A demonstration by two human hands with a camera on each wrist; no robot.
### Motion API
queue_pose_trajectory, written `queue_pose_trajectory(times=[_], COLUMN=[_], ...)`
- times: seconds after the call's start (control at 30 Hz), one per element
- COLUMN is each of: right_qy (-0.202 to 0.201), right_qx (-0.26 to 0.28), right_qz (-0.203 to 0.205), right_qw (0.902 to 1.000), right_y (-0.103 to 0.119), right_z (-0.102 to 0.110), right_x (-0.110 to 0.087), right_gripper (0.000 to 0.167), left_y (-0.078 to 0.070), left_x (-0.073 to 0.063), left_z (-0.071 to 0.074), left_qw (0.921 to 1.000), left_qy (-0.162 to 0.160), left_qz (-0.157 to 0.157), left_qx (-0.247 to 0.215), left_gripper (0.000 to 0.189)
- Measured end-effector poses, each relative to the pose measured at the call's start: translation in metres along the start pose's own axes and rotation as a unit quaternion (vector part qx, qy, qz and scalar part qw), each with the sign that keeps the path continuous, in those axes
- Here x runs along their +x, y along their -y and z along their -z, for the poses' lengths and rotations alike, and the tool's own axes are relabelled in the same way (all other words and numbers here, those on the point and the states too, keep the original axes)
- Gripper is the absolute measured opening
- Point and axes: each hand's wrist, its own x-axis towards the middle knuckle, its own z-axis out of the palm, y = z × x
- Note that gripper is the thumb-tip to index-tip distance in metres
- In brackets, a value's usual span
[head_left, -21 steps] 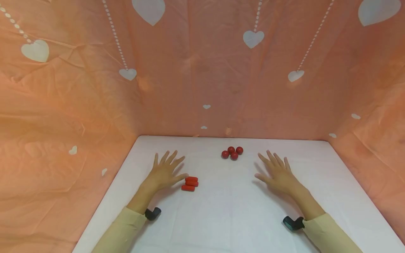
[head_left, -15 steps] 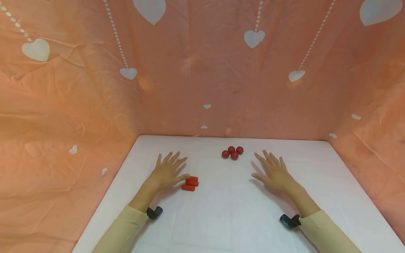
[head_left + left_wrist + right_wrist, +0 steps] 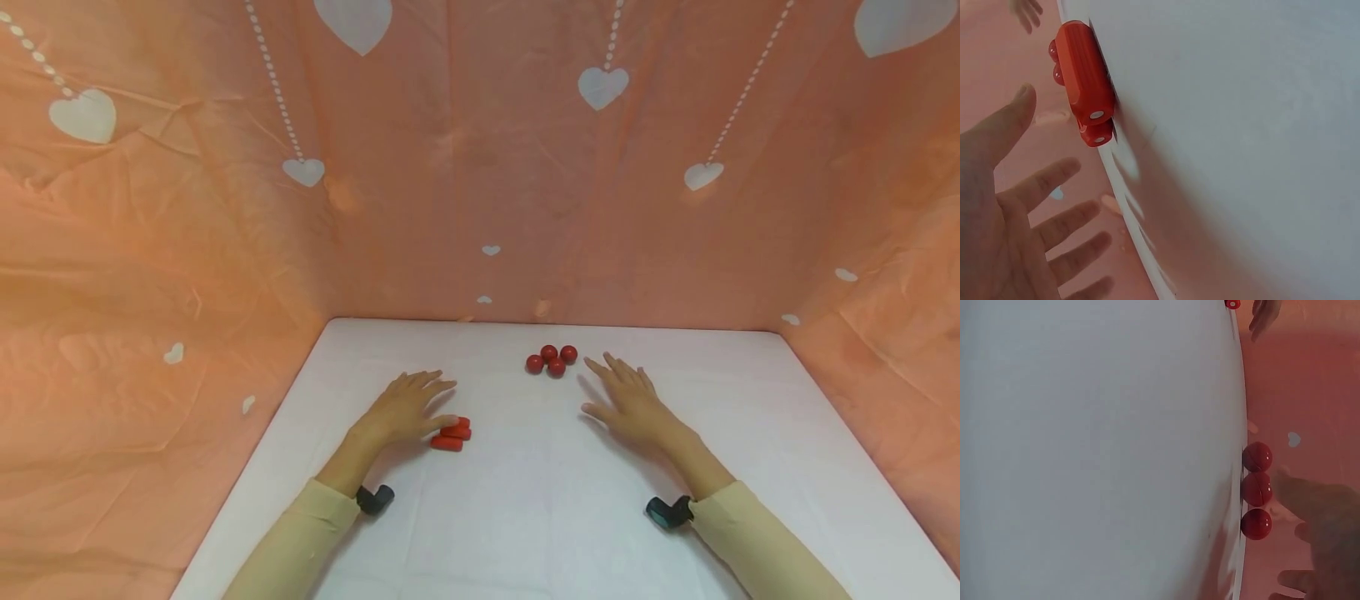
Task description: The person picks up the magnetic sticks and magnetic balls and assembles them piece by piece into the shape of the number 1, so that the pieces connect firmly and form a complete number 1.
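Note:
Three short red bars lie side by side, left of the table's middle. Over their left ends hovers my left hand, fingers spread and thumb partly covering the far bars in the head view. In the left wrist view a gap shows between the thumb and the nearest red bar, whose end bears a pale round spot. Several glossy dark red balls sit clustered at the back. My right hand is just right of them, fingers extended, holding nothing. The right wrist view shows the balls in a row.
A white cloth covers the table. Around its back and sides hangs an orange curtain with pale hearts. Each wrist carries a small black camera, such as the left camera and right camera.
My right hand has moved left, nearer to the balls. My left hand has shifted slightly right, its thumb farther over the red bars. Bars and balls stay in place.

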Motion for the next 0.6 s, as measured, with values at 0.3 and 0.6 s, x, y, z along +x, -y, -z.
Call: queue_pose_trajectory(times=[0.3, 0.6], right_qy=[-0.023, -0.026], right_qx=[0.027, 0.071], right_qz=[0.018, 0.0], right_qw=[0.9992, 0.9971], right_y=[-0.002, 0.002], right_z=[-0.01, -0.015], right_x=[0.015, 0.026], right_gripper=[0.077, 0.074], left_y=[-0.004, -0.004], left_x=[0.001, 0.003], left_z=[0.001, 0.0], left_qw=[0.9982, 0.9976], left_qy=[0.01, 0.01], left_qz=[-0.005, -0.028], left_qx=[-0.059, -0.063], left_gripper=[0.057, 0.043])
